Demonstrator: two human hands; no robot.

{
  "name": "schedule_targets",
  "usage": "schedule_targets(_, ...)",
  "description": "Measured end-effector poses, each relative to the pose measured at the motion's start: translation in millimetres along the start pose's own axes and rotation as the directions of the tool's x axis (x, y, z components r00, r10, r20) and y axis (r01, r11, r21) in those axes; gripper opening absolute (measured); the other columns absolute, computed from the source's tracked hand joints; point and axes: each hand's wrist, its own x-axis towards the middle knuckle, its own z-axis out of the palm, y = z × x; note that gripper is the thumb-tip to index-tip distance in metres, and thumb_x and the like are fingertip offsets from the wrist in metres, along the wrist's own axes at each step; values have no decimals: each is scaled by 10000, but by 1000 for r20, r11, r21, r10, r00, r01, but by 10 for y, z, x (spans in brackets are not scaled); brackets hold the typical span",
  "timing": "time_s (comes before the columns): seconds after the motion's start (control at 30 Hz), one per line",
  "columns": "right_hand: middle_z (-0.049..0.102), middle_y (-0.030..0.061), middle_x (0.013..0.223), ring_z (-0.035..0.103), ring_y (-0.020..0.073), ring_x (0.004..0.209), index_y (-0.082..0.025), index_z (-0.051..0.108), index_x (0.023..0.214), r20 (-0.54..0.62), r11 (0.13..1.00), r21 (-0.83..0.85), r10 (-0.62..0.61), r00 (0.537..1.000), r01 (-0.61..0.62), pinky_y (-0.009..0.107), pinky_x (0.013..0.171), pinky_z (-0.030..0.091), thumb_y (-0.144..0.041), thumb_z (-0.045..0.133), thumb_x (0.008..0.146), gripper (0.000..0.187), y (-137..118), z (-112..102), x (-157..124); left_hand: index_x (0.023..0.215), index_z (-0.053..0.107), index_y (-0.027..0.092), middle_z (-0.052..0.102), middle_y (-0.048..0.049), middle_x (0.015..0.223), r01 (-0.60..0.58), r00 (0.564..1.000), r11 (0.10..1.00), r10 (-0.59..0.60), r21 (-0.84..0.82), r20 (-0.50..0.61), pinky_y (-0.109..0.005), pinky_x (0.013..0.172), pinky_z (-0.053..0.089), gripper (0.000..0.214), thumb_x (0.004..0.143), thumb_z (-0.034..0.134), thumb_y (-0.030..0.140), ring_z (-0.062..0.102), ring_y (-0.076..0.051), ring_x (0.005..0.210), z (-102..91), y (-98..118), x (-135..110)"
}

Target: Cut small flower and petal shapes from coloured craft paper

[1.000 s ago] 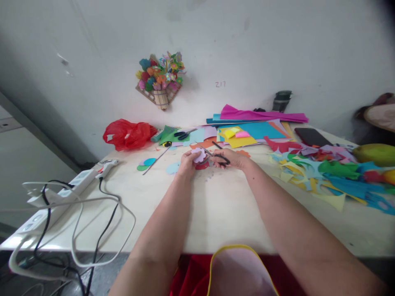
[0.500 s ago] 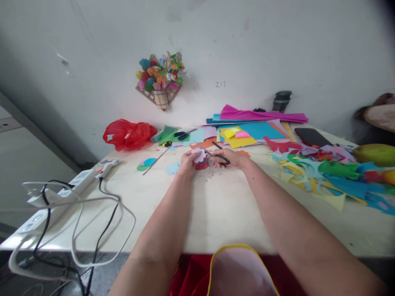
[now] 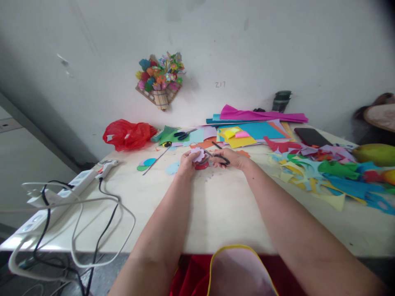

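Note:
My left hand (image 3: pixel 187 162) is closed on a pale purple scalloped paper flower (image 3: pixel 198 154), held just above the table (image 3: pixel 216 205) with a red paper piece (image 3: pixel 202 165) under it. My right hand (image 3: pixel 232 158) grips black-handled scissors (image 3: pixel 217 155), and their blades reach left to the flower's edge. Both hands meet near the table's middle, in front of the paper stacks.
Coloured paper sheets (image 3: pixel 247 131) are stacked at the back, with cut scraps (image 3: pixel 327 172) spread on the right. A second pair of scissors (image 3: pixel 183 134), a red plastic bag (image 3: pixel 128 133) and a phone (image 3: pixel 311 136) lie behind. A power strip (image 3: pixel 58 197) with cables lies at the left edge.

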Motion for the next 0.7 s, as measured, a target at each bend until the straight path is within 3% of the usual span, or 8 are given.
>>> schedule_targets(0.27, 593, 3, 547, 440, 85, 419, -179, 659, 700, 3, 997, 68, 32, 999, -32, 212, 396, 331, -372, 733, 779, 222, -18, 0, 1, 808, 679, 130, 739, -67, 764, 3, 999, 1000, -3, -10, -40, -315, 709, 607, 304, 579, 876, 150, 741, -201, 677, 28, 26, -25)
schedule_targets(0.7, 609, 0, 556, 430, 72, 409, -172, 666, 718, 8, 999, 35, 36, 999, -36, 201, 390, 325, -330, 761, 763, 190, -6, -11, 6, 780, 682, 132, 730, -72, 724, -8, 999, 1000, 7, -5, -42, -308, 684, 597, 269, 597, 875, 176, 736, -202, 663, 1, 10, -10)
